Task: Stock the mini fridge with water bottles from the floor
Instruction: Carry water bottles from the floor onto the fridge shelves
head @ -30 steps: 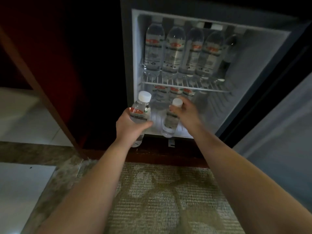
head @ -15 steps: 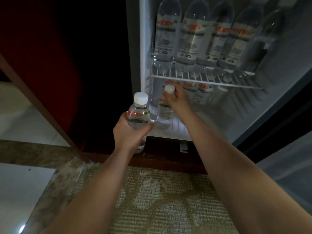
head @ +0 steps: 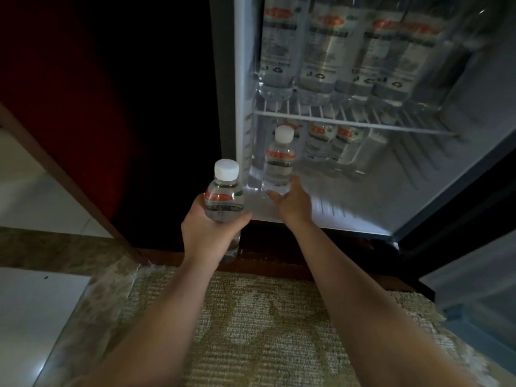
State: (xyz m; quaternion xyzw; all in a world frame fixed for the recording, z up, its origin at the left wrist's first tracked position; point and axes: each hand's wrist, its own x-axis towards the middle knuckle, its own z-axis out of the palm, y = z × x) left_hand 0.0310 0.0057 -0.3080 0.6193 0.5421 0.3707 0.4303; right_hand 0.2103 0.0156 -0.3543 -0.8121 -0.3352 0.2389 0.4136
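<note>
Dim fridge, upper bottles cropped, held bottle

Both arms are stretched out forward and bare, the left forearm coming up from bottom left, the right forearm from bottom right. The left hand is wrapped round the lower half of a small water bottle, thumb across the front, holding it upright. The right hand reaches a bit further in, back of the hand up, fingers fairly straight. Its fingertips look like they're touching the foot of a second bottle, but it's too dim to be sure.
</note>
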